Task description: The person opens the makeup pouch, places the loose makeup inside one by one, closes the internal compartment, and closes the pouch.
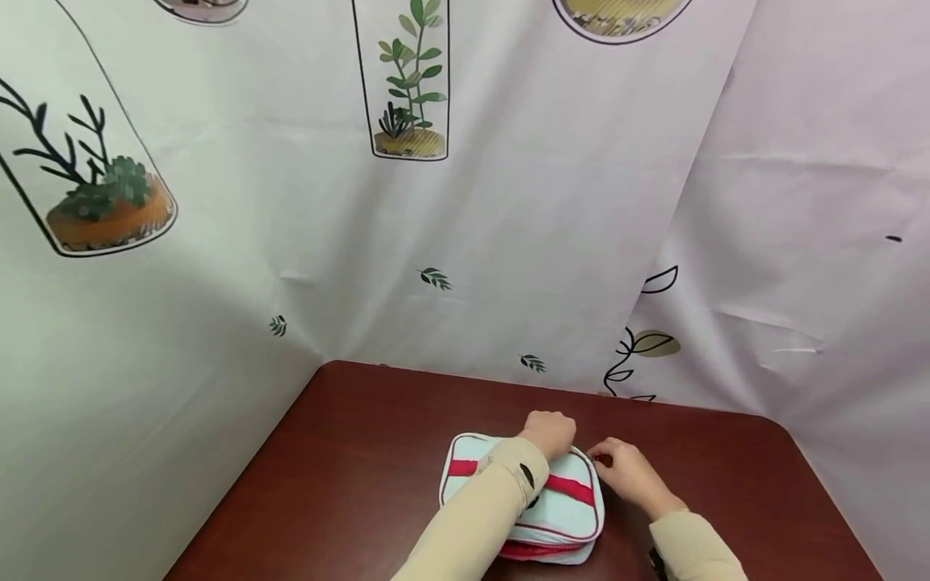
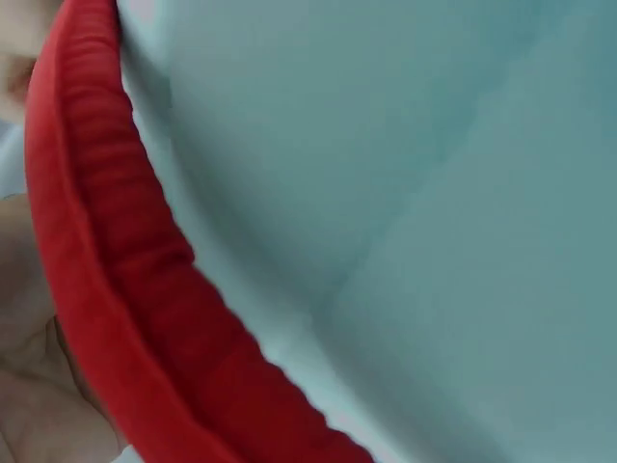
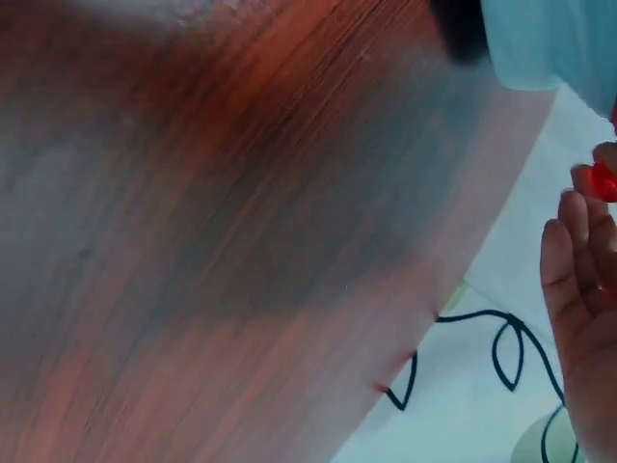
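A pale blue zippered bag [image 1: 555, 512] with white edging, a red strap [image 1: 570, 489] across its top and a red zipper [image 1: 534, 550] lies on the table. My left hand [image 1: 550, 432] reaches over it and grips its far edge with curled fingers; the fingertips are hidden. In the left wrist view, the red strap crosses in front of part of that hand. At the bag's far right corner, my right hand [image 1: 634, 478] pinches a small red zipper pull [image 3: 603, 180] between thumb and fingers. The right wrist view shows this at its right edge, partly cut off.
The dark reddish-brown table [image 1: 349, 468] has rounded far corners. A white curtain [image 1: 508, 242] printed with plants in jars hangs behind it and along both sides. My left sleeve [image 1: 472, 516] covers part of the bag's top.
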Available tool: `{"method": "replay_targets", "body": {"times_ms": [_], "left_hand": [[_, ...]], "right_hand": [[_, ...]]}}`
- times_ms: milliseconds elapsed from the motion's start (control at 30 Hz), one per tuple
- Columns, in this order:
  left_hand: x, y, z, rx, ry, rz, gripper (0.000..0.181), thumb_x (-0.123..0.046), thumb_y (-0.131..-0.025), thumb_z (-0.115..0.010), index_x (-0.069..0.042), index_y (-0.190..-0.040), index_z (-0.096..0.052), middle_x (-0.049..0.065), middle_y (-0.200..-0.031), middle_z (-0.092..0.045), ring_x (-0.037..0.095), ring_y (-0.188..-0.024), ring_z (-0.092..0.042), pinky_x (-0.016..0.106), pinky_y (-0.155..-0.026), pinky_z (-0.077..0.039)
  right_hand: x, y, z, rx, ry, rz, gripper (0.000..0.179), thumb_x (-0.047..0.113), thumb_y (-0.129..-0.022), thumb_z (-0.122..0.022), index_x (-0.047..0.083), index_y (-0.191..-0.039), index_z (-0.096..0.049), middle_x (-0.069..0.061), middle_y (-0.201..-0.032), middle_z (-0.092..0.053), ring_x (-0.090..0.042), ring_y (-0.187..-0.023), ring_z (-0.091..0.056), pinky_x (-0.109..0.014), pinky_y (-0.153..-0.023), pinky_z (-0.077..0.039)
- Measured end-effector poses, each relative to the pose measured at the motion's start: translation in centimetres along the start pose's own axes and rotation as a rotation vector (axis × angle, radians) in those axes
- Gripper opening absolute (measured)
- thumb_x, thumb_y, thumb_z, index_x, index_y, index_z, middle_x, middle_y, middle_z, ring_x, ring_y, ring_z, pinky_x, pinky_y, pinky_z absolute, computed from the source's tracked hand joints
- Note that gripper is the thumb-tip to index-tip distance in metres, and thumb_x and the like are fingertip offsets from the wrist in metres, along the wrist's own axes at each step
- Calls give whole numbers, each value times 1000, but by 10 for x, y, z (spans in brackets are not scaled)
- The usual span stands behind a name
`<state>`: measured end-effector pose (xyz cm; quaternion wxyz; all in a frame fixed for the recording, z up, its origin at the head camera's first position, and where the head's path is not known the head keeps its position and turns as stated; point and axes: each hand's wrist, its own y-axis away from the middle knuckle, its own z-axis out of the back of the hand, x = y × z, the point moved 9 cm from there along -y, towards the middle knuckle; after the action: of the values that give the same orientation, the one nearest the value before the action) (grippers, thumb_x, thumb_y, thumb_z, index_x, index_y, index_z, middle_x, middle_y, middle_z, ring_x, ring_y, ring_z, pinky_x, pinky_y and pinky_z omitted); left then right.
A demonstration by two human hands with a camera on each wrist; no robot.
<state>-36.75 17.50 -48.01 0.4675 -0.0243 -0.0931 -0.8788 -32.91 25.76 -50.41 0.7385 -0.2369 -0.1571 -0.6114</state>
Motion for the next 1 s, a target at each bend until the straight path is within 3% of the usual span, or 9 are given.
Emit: {"method": "replay_targets", "body": {"times_ms": [200,367,533,600,833,900,1000], "left_hand": [[-6,2,1,-14,23,7,14,-25,-90,-60,-23,-79,-69,-7,-73,-62,9,-66,-58,28,-58,-48],[-5,-2,-1,-36,96,60,18,-23,-88,-61,-20,-71,-65,-5,-70,-61,12,-64,-58,30,-56,-47],[4,-9,5,-98,163,133,19,-22,-87,-61,-19,-69,-65,-3,-70,-62,13,-63,-58,31,-52,-47],[10,-11,8,-116,185,168,17,-23,-87,-61,-19,-70,-66,-3,-71,-63,14,-64,-59,32,-52,-47],[19,-16,11,-87,238,241,15,-24,-86,-62,-18,-74,-69,-2,-71,-63,15,-63,-59,32,-51,-48],[20,-18,12,-106,246,260,15,-24,-86,-62,-18,-74,-69,-1,-71,-64,15,-62,-59,32,-51,-48],[23,-23,13,-142,252,281,15,-23,-86,-62,-18,-74,-70,0,-70,-65,16,-61,-60,32,-50,-48]], "right_hand": [[-6,30,6,72,-83,-23,9,3,-77,-67,11,-79,-64,5,-71,-52,-5,-64,-46,-24,-55,-41],[-3,47,6,137,-164,32,12,7,-78,-65,14,-76,-57,8,-62,-44,-1,-56,-41,-21,-50,-35],[-3,57,9,134,-205,46,14,5,-77,-62,15,-74,-53,10,-59,-42,0,-54,-40,-20,-49,-34],[-1,60,9,121,-201,52,15,5,-76,-63,16,-74,-52,11,-59,-42,1,-54,-39,-20,-48,-34],[12,79,-6,129,-194,51,16,13,-81,-68,20,-75,-54,15,-58,-43,3,-50,-40,-20,-45,-34],[25,84,-6,84,-163,106,18,15,-79,-69,22,-74,-53,18,-57,-42,5,-49,-39,-18,-44,-33],[53,88,-9,2,-34,203,20,19,-77,-72,23,-71,-53,21,-57,-38,6,-49,-36,-16,-45,-31]]}}
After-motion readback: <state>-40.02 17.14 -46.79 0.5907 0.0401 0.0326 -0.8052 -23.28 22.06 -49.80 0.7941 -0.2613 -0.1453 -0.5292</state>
